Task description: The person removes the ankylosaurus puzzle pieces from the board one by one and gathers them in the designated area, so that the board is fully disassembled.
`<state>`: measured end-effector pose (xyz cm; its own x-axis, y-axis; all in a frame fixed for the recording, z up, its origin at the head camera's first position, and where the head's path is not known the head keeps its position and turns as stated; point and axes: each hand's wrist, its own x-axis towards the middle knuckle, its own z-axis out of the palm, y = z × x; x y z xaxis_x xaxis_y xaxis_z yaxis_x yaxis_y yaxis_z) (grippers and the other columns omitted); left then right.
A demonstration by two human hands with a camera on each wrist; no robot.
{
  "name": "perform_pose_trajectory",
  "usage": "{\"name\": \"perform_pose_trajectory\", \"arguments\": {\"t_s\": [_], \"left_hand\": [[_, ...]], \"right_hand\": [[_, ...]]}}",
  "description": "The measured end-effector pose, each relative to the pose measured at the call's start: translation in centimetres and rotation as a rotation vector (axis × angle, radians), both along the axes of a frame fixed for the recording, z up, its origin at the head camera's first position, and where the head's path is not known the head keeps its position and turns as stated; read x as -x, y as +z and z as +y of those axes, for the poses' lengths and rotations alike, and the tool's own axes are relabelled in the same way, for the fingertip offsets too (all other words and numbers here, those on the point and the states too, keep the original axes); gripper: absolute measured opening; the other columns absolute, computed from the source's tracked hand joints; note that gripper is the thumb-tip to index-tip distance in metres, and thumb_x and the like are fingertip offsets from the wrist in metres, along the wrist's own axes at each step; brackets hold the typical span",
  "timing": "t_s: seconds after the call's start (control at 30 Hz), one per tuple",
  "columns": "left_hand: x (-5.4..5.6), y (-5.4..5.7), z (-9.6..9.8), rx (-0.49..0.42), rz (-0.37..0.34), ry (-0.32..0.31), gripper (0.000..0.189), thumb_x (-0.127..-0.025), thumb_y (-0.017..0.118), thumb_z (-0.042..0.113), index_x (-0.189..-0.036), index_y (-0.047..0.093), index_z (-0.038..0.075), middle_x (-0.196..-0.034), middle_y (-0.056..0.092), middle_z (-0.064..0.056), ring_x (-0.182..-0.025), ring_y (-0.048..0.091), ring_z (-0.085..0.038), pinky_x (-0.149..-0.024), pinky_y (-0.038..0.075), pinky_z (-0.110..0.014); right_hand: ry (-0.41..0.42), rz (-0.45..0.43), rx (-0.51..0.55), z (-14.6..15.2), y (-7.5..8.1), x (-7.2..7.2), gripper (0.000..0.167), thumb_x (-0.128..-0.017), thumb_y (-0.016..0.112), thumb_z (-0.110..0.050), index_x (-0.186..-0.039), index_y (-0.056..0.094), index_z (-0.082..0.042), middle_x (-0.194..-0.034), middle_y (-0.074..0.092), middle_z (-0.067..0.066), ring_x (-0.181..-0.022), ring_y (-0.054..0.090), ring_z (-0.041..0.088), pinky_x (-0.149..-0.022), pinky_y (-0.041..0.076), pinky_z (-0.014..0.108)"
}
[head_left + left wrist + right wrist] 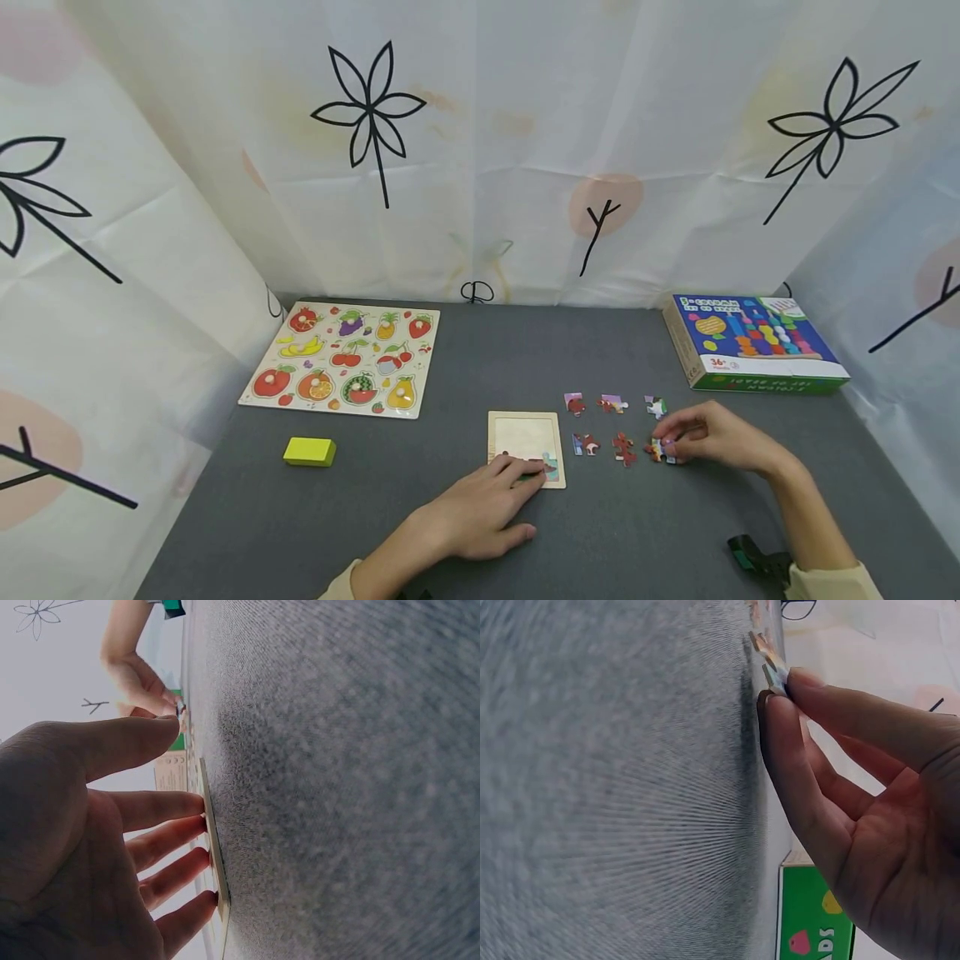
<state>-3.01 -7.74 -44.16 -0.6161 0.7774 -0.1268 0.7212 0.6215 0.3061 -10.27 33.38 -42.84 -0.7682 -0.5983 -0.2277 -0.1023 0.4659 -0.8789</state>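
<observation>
My left hand (483, 508) lies with straight fingers on the lower part of a small wooden puzzle board (525, 429). Under and beside those fingertips a few coloured pieces (553, 467) show in the board's bottom. In the left wrist view the fingertips (196, 804) touch the board's edge. Thumb and finger of my right hand (712, 437) pinch a jigsaw piece (774, 667) at the right end of the loose pieces; it looks tilted off the table in the right wrist view. Several more jigsaw pieces (623, 448) lie in two rows between board and right hand.
A fruit puzzle board (341, 358) lies at the back left, with a yellow-green block (309, 452) in front of it. At the back right sits a colourful game box (757, 343). White patterned cloth (525, 150) hangs around the grey table (360, 500).
</observation>
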Motion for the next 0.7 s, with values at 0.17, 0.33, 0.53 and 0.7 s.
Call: {"name": "perform_pose_trajectory", "arguments": {"t_s": [0.17,0.33,0.53,0.7], "left_hand": [[0.05,-0.06,-0.02,0.002,-0.006,-0.003,0.064,-0.109,0.062,0.044,-0.165,0.047,0.016,-0.172,0.042,0.007,-0.155,0.043,-0.014,-0.134,0.034,-0.039],[0.08,-0.06,0.02,0.005,-0.006,-0.010,0.064,-0.110,0.061,0.045,-0.165,0.047,0.016,-0.172,0.042,0.006,-0.156,0.043,-0.015,-0.134,0.033,-0.039],[0.03,-0.04,0.06,0.007,0.002,-0.010,0.064,-0.109,0.061,0.045,-0.165,0.047,0.015,-0.172,0.042,0.006,-0.155,0.043,-0.015,-0.134,0.034,-0.039],[0.00,-0.11,0.09,0.006,0.019,-0.007,0.065,-0.109,0.062,0.045,-0.165,0.047,0.015,-0.171,0.043,0.006,-0.154,0.044,-0.015,-0.134,0.034,-0.038]], "right_hand": [[0.007,0.008,-0.010,0.07,-0.34,0.06,0.027,-0.104,0.064,0.002,-0.125,0.070,0.016,-0.113,0.078,0.020,-0.091,0.073,-0.001,-0.077,0.065,0.027],[-0.003,0.027,-0.036,0.07,-0.35,-0.10,0.025,-0.103,0.066,0.002,-0.123,0.072,0.015,-0.115,0.077,0.028,-0.090,0.073,-0.003,-0.076,0.064,0.025],[-0.012,0.044,-0.061,0.02,-0.24,-0.25,0.023,-0.102,0.066,0.002,-0.121,0.074,0.013,-0.114,0.078,0.028,-0.089,0.073,-0.003,-0.075,0.064,0.025],[-0.034,0.051,-0.095,-0.12,-0.14,-0.32,0.022,-0.101,0.068,0.001,-0.120,0.075,0.011,-0.112,0.079,0.025,-0.087,0.072,-0.003,-0.074,0.063,0.024]]}}
